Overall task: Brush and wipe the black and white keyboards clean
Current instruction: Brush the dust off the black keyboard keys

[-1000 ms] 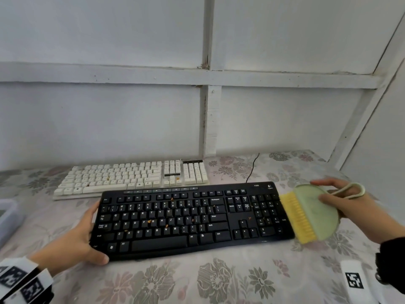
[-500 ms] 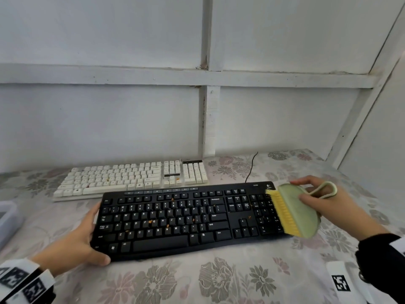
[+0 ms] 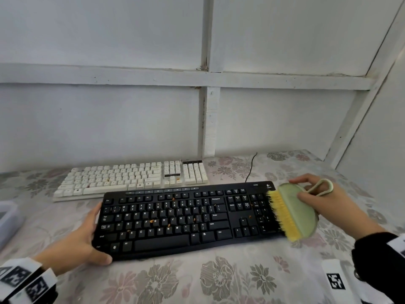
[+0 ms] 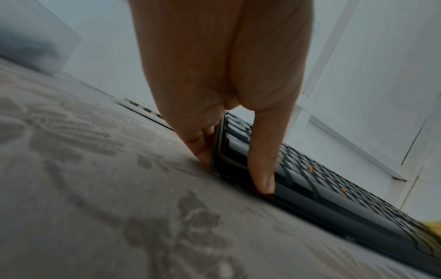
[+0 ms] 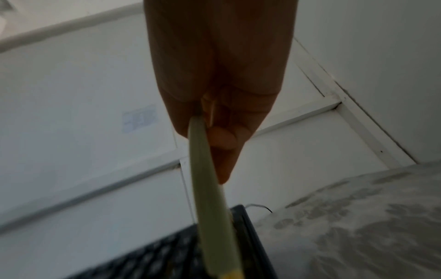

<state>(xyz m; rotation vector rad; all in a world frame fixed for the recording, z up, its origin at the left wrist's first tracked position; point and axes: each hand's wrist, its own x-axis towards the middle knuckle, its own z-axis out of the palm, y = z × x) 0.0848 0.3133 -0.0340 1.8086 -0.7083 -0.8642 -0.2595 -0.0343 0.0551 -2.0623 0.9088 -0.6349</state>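
A black keyboard (image 3: pixel 186 218) lies across the near middle of the flowered cloth, with small orange crumbs on its keys. Behind it at the left sits a white keyboard (image 3: pixel 131 176). My left hand (image 3: pixel 76 244) holds the black keyboard's left end, thumb at the front corner, fingers along the edge (image 4: pixel 229 151). My right hand (image 3: pixel 324 202) grips a pale green brush (image 3: pixel 298 211); its yellow bristles (image 3: pixel 282 213) rest on the number pad at the keyboard's right end. The right wrist view shows the brush (image 5: pixel 210 188) edge-on above the black keyboard (image 5: pixel 167 258).
A clear plastic box (image 3: pixel 6 220) stands at the table's left edge. The black keyboard's cable (image 3: pixel 252 165) runs back toward the white panelled wall. A white tag with a black marker (image 3: pixel 335 279) lies on the cloth near the right front.
My right hand has carried the brush leftward from beside the keyboard onto its right end, bristles now over the number pad. The left hand and both keyboards have stayed put.
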